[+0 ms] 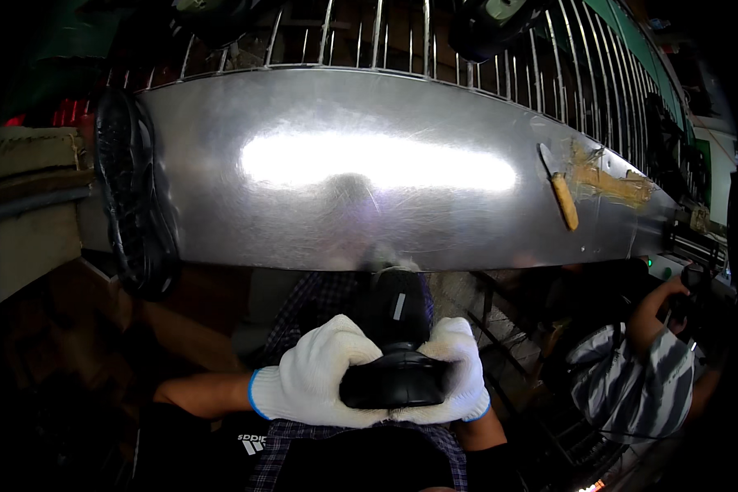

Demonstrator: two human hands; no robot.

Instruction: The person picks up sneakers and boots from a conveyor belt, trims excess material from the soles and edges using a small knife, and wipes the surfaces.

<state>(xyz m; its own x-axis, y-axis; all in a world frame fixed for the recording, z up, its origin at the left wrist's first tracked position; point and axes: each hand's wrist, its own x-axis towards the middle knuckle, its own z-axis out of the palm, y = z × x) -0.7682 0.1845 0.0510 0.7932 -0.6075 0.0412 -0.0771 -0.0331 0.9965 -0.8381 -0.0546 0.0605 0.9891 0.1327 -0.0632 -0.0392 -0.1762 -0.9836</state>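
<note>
Two gloved hands, your left (316,373) and right (461,369), clamp a black power grinder (395,344) against the near edge of the steel sheet (344,164). Polish swirls cover the sheet's middle; a yellow-handled tool (561,197) lies toward its right end.

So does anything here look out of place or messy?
Mostly tidy. One oddity: a yellow-handled knife lies loose and askew on the steel sheet, beside crumpled yellowish tape. Both gloved hands, left hand and right hand, grip the black power tool.
</note>
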